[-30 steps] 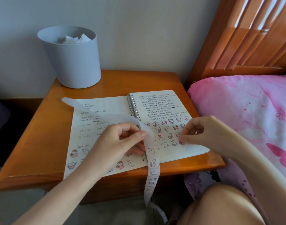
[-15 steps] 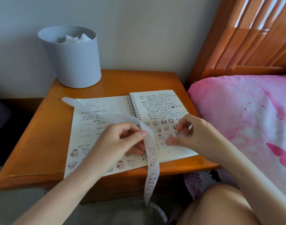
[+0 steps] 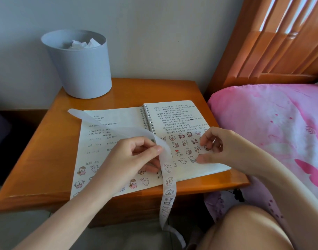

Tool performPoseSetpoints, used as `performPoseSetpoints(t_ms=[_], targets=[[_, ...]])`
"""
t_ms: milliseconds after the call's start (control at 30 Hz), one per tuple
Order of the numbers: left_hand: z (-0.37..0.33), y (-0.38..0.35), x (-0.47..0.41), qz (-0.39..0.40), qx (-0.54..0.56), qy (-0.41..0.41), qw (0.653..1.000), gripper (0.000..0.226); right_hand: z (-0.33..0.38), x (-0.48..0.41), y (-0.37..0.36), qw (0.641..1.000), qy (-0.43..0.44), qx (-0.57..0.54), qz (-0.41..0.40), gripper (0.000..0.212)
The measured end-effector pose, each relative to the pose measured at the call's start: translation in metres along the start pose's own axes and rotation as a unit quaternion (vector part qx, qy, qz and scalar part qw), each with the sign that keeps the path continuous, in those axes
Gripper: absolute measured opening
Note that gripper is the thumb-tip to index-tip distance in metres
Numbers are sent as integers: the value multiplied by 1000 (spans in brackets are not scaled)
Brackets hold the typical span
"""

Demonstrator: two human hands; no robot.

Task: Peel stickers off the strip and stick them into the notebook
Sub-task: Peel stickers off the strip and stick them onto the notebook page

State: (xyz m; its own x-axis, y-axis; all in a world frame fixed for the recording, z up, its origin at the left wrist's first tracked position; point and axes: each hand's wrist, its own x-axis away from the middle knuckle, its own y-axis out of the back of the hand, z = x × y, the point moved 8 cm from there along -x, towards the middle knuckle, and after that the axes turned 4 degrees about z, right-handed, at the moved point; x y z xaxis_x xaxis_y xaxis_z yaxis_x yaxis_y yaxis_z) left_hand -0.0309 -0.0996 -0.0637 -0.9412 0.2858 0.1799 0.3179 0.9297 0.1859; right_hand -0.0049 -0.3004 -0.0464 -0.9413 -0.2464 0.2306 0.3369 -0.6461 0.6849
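Many stickers (image 3: 188, 151) fill the notebook (image 3: 118, 117); the left hand (image 3: 129, 159) pinches a strip (image 3: 168, 181) bearing more, while the loosely curled right hand (image 3: 219, 147) thumbs the page.

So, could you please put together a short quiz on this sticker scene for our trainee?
1. True or false: the left hand pinches the sticker strip.
2. Which page of the notebook does the right hand touch with its thumb? A: left page. B: right page.
3. Fill in: the grey bin holds crumpled white ____.
Key: 1 true; 2 B; 3 paper.
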Motion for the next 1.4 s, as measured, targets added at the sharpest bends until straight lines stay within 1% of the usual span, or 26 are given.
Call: performPoseSetpoints(t_ms=[133,233,300,333,400,467,633,733,800,833,900,933,1000,1067,1167,1233,1300,1400], targets=[[-1,-1,0,2,8,-2,1000,13,-4,-1,2,1000,-1,-11,19,24],[-1,0,1,2,14,-2,1000,13,-8,-2,4,1000,-6,-12,17,20],[-1,0,1,3,19,-2,1000,13,-6,-2,6,1000,-5,-21,-4,15],[-1,0,1,3,20,-2,1000,13,-5,-2,6,999,-7,-24,-19,16],[-1,-1,0,4,15,-3,1000,13,-4,-3,5,999,-12,-19,-43,26],[-1,-1,0,3,12,-3,1000,13,-3,-3,3,999,-9,2,-53,28],[-1,0,0,0,5,-3,1000,12,-9,-4,8,999,-4,1,-51,17],[-1,1,0,-3,8,-1,1000,13,-2,-2,9,997,13,3,-81,13],[-1,2,1,-8,9,-1,1000,13,13,2,6,993,47,-37,-100,10],[-1,2,1,-10,13,-1,1000,14,22,3,0,991,66,-73,-93,8],[-1,2,1,-15,20,-1,1000,13,38,7,-16,987,94,-122,-54,5],[-2,2,1,-16,22,-1,1000,13,44,9,-24,986,103,-127,-40,7],[-3,2,1,-16,29,-2,999,13,50,12,-33,985,113,-123,-39,9],[-4,3,1,-18,35,-6,999,14,52,14,-38,983,112,-137,-39,11],[-3,5,2,-26,33,-9,999,15,49,14,-40,978,94,-182,-25,24],[-2,5,2,-29,34,-9,999,16,48,13,-41,975,84,-203,-11,27],[-3,5,2,-29,35,-12,999,16,48,13,-42,974,88,-210,-4,24],[-5,4,2,-24,46,-18,998,19,48,13,-41,971,103,-216,-17,16]])
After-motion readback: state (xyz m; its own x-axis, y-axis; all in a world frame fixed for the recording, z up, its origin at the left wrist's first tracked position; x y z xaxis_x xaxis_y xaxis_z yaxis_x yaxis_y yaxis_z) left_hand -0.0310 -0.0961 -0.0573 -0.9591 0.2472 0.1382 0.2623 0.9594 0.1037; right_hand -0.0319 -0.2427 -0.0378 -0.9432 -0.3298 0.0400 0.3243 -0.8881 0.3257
